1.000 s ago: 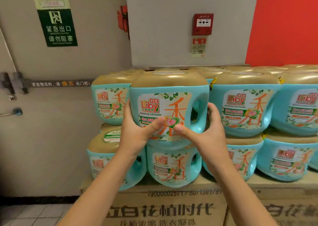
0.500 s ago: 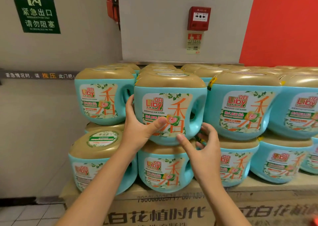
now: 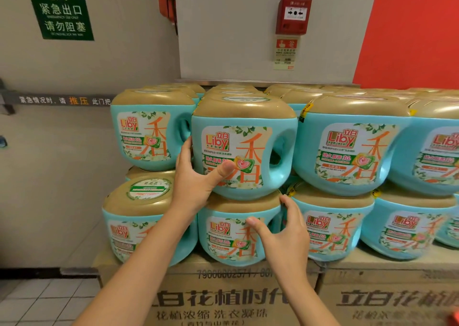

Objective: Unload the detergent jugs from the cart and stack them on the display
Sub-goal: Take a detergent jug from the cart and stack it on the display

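A teal detergent jug [image 3: 248,152] with a gold lid and a Liby label sits in the upper row of the display, resting on a lower jug [image 3: 228,231]. My left hand [image 3: 196,181] grips its lower left corner, thumb pressed on the label. My right hand [image 3: 283,239] hovers lower, in front of the lower jug's right side, fingers spread and holding nothing. Several like jugs [image 3: 347,149] fill two rows to either side. The cart is out of view.
The jugs stand on printed cardboard cartons [image 3: 223,298]. A grey wall with a red fire alarm box [image 3: 294,15] rises behind, a red panel [image 3: 417,28] at the right. At the left are a grey exit door with a green sign [image 3: 59,8] and tiled floor [image 3: 44,301].
My right hand has left the upper jug's handle side and dropped down, opening in front of the lower jug. My left hand stays on the upper jug. The view has shifted left.
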Available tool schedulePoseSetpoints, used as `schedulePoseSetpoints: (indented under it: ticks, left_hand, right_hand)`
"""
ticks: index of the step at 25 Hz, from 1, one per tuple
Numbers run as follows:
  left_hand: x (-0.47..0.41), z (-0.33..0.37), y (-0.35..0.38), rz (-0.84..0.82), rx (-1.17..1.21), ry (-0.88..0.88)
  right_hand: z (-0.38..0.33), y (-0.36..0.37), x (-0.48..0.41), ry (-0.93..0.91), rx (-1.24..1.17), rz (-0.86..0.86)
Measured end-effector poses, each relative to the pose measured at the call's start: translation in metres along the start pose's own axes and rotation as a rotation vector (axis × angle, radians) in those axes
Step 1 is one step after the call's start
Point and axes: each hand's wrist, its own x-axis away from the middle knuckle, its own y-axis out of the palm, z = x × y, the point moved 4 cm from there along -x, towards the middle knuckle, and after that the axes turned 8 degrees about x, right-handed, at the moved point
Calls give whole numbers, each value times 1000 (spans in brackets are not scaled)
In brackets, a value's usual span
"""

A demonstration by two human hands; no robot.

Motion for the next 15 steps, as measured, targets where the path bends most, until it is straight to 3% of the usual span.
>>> schedulePoseSetpoints:
  ticks: [5,8,11,15]
  left_hand:
    - [24,9,2,187,-119,33]
    - [53,12,6,281,-112,230]
    - [92,6,16,183,-109,292]
    - [158,-18,47,-124,127,-60]
  right_hand:
    - [-3,-9,2,-10,-34,-65]
    - [5,-28,18,-21,-92,-47]
    - [26,-61,47,28,-164,-41]
    - [77,-121,98,187,-227,-3]
